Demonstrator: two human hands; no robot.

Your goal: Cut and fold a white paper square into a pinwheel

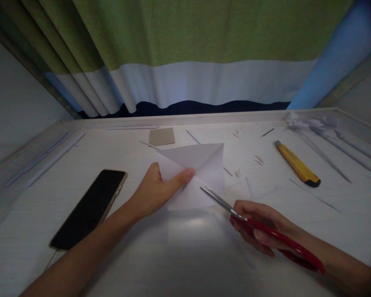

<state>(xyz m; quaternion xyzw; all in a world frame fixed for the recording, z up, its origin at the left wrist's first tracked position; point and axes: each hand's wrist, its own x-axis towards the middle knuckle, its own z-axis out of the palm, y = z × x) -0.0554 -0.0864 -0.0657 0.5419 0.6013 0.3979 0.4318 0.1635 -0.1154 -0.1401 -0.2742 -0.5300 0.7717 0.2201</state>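
Observation:
A square of white paper (208,165) with diagonal creases is pinched in my left hand (154,187). The thumb lies on its face near the centre; the other fingers are hidden behind the sheet. My right hand (266,227) grips a pair of scissors (284,241) with red handles. Their metal blades look closed or almost closed, and the tips point left at the lower right part of the paper. Whether the tips touch the sheet, I cannot tell.
A black phone (91,208) lies left of my left forearm. Right of the paper is a yellow utility knife (297,163). Rolled paper sticks (57,159) rest at the far left, with more paper rolls (336,144) at the right. A grey-brown cardboard square (162,136) sits behind.

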